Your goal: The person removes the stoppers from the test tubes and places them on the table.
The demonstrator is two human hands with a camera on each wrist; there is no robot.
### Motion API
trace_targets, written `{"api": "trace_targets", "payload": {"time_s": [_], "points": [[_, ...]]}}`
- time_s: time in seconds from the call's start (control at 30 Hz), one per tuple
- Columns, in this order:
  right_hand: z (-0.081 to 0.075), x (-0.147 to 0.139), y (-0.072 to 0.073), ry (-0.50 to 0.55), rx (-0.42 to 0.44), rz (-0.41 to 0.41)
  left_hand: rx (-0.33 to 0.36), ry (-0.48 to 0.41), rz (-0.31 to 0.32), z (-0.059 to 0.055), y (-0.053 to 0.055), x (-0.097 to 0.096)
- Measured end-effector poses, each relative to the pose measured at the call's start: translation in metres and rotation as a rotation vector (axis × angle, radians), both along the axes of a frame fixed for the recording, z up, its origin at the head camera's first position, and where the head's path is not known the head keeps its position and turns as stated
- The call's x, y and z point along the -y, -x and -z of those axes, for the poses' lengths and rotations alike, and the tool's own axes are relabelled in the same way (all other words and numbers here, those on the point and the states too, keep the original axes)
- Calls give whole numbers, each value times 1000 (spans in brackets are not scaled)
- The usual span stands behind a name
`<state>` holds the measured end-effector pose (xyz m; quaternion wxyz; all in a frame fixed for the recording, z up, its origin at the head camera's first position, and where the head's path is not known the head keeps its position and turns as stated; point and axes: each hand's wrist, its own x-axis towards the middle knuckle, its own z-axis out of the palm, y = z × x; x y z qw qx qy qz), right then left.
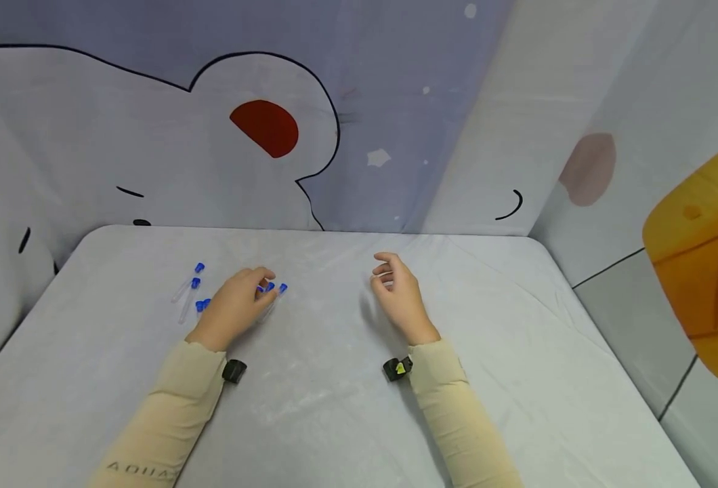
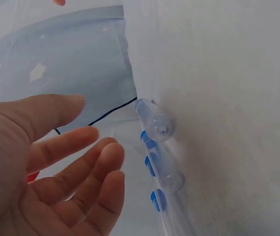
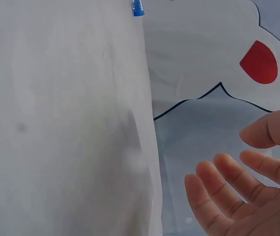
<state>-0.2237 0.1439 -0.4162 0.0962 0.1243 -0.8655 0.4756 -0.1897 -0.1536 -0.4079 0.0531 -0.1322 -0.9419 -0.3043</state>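
Observation:
My left hand [image 1: 231, 308] hovers over the left part of the table, its fingers loosely bent with nothing between them. Close beside its fingertips lie several clear test tubes with blue caps; one blue cap [image 1: 282, 289] shows just past the thumb. In the left wrist view, a clear tube [image 2: 158, 125] lies nearest the fingers, apart from them. Part of this group is hidden beneath the hand in the head view. My right hand [image 1: 400, 298] is held above the table to the right, empty, with relaxed, slightly bent fingers.
Further left lie more capped tubes, among them one tube [image 1: 185, 309] and others partly behind the left hand. A white cloth covers the table [image 1: 322, 407]. A printed curtain [image 1: 395, 135] stands along its back edge and sides. Each wrist wears a small black camera [image 1: 234, 371].

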Motion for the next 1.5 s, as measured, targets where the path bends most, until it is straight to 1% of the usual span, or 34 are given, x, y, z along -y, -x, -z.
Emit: {"api": "trace_targets", "payload": {"time_s": [0.17,0.47,0.7,0.87,0.97,1.07,1.17,1.3,1.4,1.5], "points": [[2,4,-2,-8,2,-10,10,33,21,1,-1,-2],[4,11,-3,-41,-1,-41,18,116,31,7,-1,-4],[4,13,-5,-73,-11,-47,58,163,88,6,0,-5],[4,13,-6,-82,-6,-59,46,164,97,6,0,-6],[3,14,-7,-79,-11,-81,24,169,105,7,0,-5],[2,16,-7,-77,-6,-110,12,152,109,7,0,-4],[1,18,-8,-78,2,-139,26,96,125,5,0,-3],[0,20,-10,-86,10,-179,69,19,156,-1,-1,-4],[-2,21,-11,-92,12,-215,83,-18,178,-9,-3,-6],[-3,22,-12,-95,22,-250,79,-41,199,-15,-4,-9]]}}
